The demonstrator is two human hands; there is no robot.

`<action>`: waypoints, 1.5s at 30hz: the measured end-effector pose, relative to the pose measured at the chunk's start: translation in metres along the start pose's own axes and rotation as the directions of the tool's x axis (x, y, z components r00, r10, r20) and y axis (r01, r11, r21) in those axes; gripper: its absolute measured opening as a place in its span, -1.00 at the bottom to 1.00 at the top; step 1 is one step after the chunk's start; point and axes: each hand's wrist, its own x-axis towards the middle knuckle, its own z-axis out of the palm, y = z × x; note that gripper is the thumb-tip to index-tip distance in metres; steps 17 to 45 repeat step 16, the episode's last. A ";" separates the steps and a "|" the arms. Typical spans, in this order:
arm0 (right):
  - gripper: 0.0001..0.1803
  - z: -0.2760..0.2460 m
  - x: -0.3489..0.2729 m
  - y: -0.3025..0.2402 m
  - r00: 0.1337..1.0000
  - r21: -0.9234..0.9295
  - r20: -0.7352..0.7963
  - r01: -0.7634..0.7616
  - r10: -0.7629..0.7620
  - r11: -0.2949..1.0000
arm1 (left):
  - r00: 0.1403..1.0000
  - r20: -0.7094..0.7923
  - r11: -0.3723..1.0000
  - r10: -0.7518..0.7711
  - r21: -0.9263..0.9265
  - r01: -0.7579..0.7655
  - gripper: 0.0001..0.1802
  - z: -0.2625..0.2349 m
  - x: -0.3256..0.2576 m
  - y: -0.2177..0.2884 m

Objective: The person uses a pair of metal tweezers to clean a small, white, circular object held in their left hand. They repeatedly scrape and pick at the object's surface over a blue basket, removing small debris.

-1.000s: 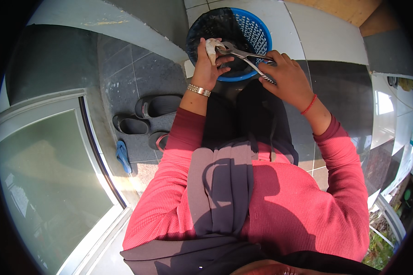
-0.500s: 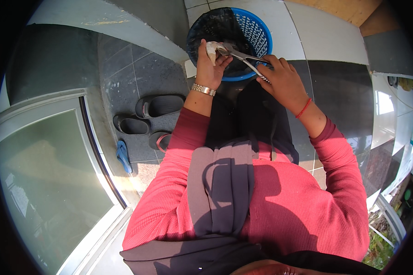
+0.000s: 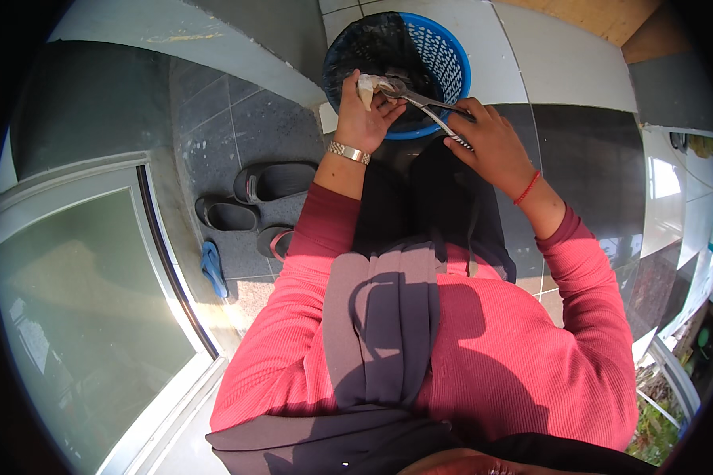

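Note:
My left hand (image 3: 364, 119), palm up with a metal watch on its wrist, pinches a small whitish, crumpled-looking piece (image 3: 366, 89) between thumb and fingers. I cannot make out what that piece is. My right hand (image 3: 495, 142), wearing a red cord bracelet, grips the two long handles of a metal plier-like tool (image 3: 432, 109). The tool's rounded jaws meet the whitish piece at my left fingertips; exactly how they bite on it is too small to see. Both hands are over the near side of a blue lattice basket (image 3: 449, 59) lined with a black plastic bag (image 3: 370, 41).
Dark sandals (image 3: 281, 182) and a blue flip-flop (image 3: 212, 269) lie on the grey tiles to my left. Beyond them is a framed glass door (image 3: 95, 301). A wall edge (image 3: 269, 59) stands just left of the basket. My dark-trousered knees (image 3: 444, 190) are below my hands.
The tool's handles have come slightly closer together and tilted a little downward as my right hand shifts. My left hand keeps its hold nearly in place.

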 end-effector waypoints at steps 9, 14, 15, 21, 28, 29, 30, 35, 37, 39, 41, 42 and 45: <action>-0.77 0.003 -0.001 -0.004 0.999 0.107 0.012 -0.035 0.034 0.994 | 0.998 -0.022 0.998 0.067 0.018 -0.067 -0.53 0.000 0.003 -0.006; -0.78 0.002 -0.002 -0.006 0.998 0.128 0.027 -0.051 0.048 0.990 | 0.995 -0.024 0.994 0.096 0.048 -0.095 -0.54 0.001 0.003 -0.006; -0.78 0.002 -0.002 -0.006 0.998 0.131 0.030 -0.054 0.050 0.990 | 0.995 -0.022 0.994 0.096 0.050 -0.095 -0.54 0.001 0.003 -0.007; -0.78 0.002 -0.002 -0.006 0.998 0.131 0.029 -0.054 0.051 0.990 | 0.995 -0.021 0.994 0.098 0.053 -0.096 -0.54 0.001 0.003 -0.007; -0.78 0.002 -0.002 -0.006 0.998 0.131 0.029 -0.054 0.051 0.990 | 0.995 -0.021 0.994 0.098 0.053 -0.096 -0.54 0.001 0.003 -0.007; -0.78 0.002 -0.002 -0.006 0.998 0.131 0.029 -0.054 0.051 0.990 | 0.995 -0.021 0.994 0.098 0.053 -0.096 -0.54 0.001 0.003 -0.007; -0.78 0.002 -0.002 -0.006 0.998 0.131 0.029 -0.054 0.051 0.990 | 0.995 -0.021 0.994 0.098 0.053 -0.096 -0.54 0.001 0.003 -0.007; -0.78 0.002 -0.002 -0.006 0.998 0.131 0.029 -0.054 0.051 0.990 | 0.995 -0.021 0.994 0.098 0.053 -0.096 -0.54 0.001 0.003 -0.007; -0.78 0.002 -0.002 -0.006 0.998 0.131 0.029 -0.054 0.051 0.990 | 0.995 -0.021 0.994 0.098 0.053 -0.096 -0.54 0.001 0.003 -0.007; -0.78 0.002 -0.002 -0.006 0.998 0.131 0.029 -0.054 0.051 0.990 | 0.995 -0.021 0.994 0.098 0.053 -0.096 -0.54 0.001 0.003 -0.007; -0.78 0.002 -0.002 -0.006 0.998 0.131 0.029 -0.054 0.051 0.990 | 0.995 -0.021 0.994 0.098 0.053 -0.096 -0.54 0.001 0.003 -0.007; -0.78 0.002 -0.002 -0.006 0.998 0.131 0.029 -0.054 0.051 0.990 | 0.995 -0.021 0.994 0.098 0.053 -0.096 -0.54 0.001 0.003 -0.007; -0.78 0.002 -0.002 -0.006 0.998 0.131 0.029 -0.054 0.051 0.990 | 0.995 -0.021 0.994 0.098 0.053 -0.096 -0.54 0.001 0.003 -0.007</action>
